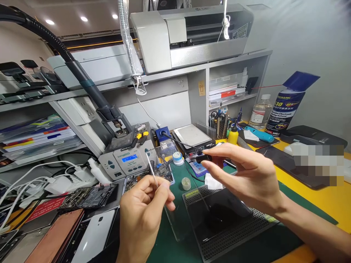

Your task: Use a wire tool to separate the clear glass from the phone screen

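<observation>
My left hand (146,212) is closed round a thin, pale metal rod (150,167) that points up and away; its lower end is hidden by my fingers. My right hand (244,175) pinches a small black cylinder (203,158) between thumb and fingertips. A thin black gooseneck (178,140) reaches toward that cylinder from the blue box (163,140); whether they join I cannot tell. Below my right hand, a phone-sized black glass panel (222,213) lies on a perforated dark mat (233,239). Between my hands stands a small clear jar (186,183).
A soldering station (128,160) stands behind my left hand. Circuit boards (91,197) and phone housings (93,239) lie at left. A spray can (287,106), a clear bottle (259,111) and a yellow bottle (233,135) stand at right. A jointed black arm (82,80) hangs over the left side.
</observation>
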The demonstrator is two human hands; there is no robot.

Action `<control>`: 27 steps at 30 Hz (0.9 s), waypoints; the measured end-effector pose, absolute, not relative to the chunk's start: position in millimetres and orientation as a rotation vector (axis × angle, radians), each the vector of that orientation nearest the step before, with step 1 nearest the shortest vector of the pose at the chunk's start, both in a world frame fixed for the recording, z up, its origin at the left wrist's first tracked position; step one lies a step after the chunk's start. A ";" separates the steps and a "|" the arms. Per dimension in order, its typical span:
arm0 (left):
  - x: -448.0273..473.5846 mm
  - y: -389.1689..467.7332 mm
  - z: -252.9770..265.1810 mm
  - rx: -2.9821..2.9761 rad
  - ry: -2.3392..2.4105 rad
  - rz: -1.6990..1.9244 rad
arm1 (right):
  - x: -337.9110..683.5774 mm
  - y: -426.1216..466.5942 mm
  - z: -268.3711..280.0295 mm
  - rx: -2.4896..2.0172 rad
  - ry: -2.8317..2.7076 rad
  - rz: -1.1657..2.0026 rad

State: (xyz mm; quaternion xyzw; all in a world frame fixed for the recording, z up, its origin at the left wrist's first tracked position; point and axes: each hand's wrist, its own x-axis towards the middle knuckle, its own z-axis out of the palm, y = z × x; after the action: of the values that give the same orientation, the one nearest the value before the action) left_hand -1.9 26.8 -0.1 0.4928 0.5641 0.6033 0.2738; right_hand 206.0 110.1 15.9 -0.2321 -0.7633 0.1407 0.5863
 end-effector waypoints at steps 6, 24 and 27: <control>-3.3 27.8 0.7 1.242 1.564 1.645 | 210.1 109.4 17.4 -0.677 -1.665 0.613; -1.1 27.0 4.2 1.247 1.584 1.650 | 203.4 103.2 11.4 -0.594 -1.843 0.777; -1.2 27.2 4.2 1.256 1.583 1.656 | 203.3 103.1 11.3 -0.568 -1.858 0.768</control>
State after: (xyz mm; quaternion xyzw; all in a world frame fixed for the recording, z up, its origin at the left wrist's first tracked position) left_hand -1.2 27.2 4.2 0.4640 0.5849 0.6118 0.2613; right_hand 203.3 103.1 11.3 -0.2351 -0.7689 0.3177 0.5025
